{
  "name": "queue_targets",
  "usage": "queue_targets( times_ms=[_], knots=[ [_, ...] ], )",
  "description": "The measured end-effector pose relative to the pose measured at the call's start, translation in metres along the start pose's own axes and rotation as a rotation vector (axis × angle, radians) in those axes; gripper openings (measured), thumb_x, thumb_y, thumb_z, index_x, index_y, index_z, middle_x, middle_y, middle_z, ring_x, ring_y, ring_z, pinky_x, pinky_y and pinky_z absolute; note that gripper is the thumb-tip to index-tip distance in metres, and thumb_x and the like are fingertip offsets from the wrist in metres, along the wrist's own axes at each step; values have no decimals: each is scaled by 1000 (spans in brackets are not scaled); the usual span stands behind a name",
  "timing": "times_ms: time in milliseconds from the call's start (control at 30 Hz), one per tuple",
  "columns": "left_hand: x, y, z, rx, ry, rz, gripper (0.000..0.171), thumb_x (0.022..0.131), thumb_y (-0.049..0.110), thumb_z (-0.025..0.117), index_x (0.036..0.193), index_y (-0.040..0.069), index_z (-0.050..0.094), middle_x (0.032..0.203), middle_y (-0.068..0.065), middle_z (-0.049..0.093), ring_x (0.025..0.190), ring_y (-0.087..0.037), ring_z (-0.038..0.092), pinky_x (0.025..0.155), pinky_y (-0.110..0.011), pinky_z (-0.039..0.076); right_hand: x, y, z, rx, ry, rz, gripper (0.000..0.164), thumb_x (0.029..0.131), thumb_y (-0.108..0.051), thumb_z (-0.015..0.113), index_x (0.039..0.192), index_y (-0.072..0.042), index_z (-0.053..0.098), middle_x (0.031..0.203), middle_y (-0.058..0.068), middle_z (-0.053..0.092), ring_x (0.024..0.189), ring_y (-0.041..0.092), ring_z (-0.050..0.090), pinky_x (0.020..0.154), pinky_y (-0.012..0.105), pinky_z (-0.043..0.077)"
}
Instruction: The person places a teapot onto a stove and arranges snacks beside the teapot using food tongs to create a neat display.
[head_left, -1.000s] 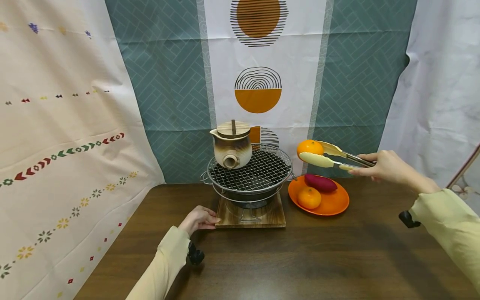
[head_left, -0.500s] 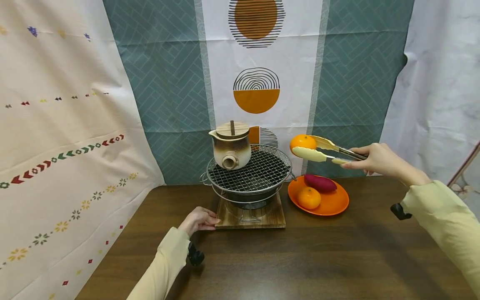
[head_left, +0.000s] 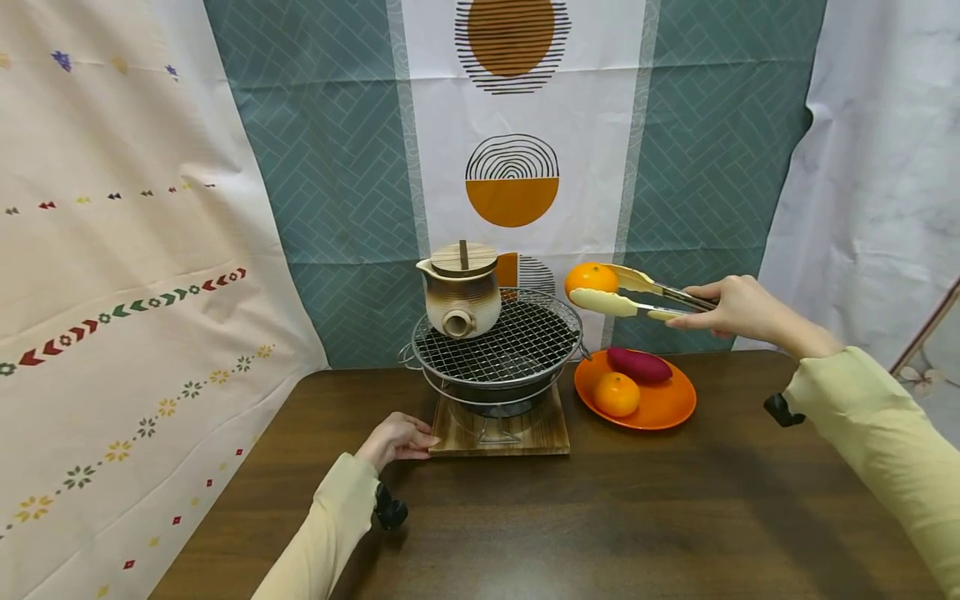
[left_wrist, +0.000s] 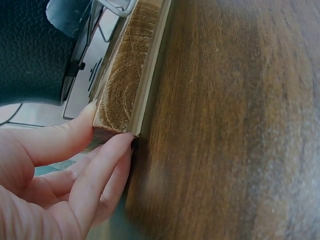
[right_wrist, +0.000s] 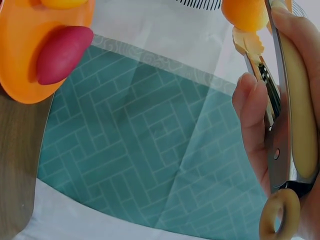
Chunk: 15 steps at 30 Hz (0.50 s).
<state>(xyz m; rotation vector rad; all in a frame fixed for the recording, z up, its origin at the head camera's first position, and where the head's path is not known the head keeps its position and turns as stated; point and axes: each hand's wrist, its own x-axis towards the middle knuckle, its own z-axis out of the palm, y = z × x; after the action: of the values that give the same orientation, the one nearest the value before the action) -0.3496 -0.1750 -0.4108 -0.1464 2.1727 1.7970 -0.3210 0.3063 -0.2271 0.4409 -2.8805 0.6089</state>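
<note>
My right hand [head_left: 742, 310] grips a pair of tongs [head_left: 641, 293] with cream tips and steel arms. Between the tips is a mandarin [head_left: 591, 282], raised at the right side of the round grill [head_left: 498, 350]. In the right wrist view the thumb lies along one arm of the tongs [right_wrist: 300, 110] and the fingers curl round the other. My left hand [head_left: 397, 437] pinches the front left corner of the square wooden board [head_left: 465, 442] under the grill. The left wrist view has the thumb on top of the board [left_wrist: 120, 95] and fingertips at its lower edge.
A ceramic teapot [head_left: 463, 300] with a wooden lid sits on the left of the grill mesh. Right of the grill, an orange plate [head_left: 671, 412] bears a second mandarin [head_left: 617, 395] and a purple sweet potato [head_left: 640, 366]. Fabric hangs behind the wooden table [head_left: 525, 517].
My right hand has carried the tongs and mandarin leftward and slightly up, from above the plate toward the grill's right rim. The left hand stays at the board's corner.
</note>
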Motion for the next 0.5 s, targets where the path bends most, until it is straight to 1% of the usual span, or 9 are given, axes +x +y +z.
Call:
queue_targets(
  times_ms=[167,400,500],
  knots=[
    [0,-1,-1,-5,-2,-2,33,78,-11,64,106,-19,50,73,-16,58,62,-20,59,63,-37,53,6,-6,4,31,-16,-7,83,72,-50,70,126,8,47,48,3,44,44,21,44,41,28,34],
    [-1,-1,-1,-8,-10,-3,34,78,-11,64,107,-20,49,73,-15,58,63,-19,59,64,-37,53,15,-16,9,35,19,-3,80,71,-48,72,124,6,50,48,5,45,43,20,43,40,28,36],
    [-1,-1,0,-8,-3,-4,33,78,-11,64,107,-19,50,73,-15,58,62,-19,59,64,-37,53,19,-20,11,32,18,-12,78,71,-48,72,124,6,51,48,5,44,43,20,42,40,27,36]
  ],
)
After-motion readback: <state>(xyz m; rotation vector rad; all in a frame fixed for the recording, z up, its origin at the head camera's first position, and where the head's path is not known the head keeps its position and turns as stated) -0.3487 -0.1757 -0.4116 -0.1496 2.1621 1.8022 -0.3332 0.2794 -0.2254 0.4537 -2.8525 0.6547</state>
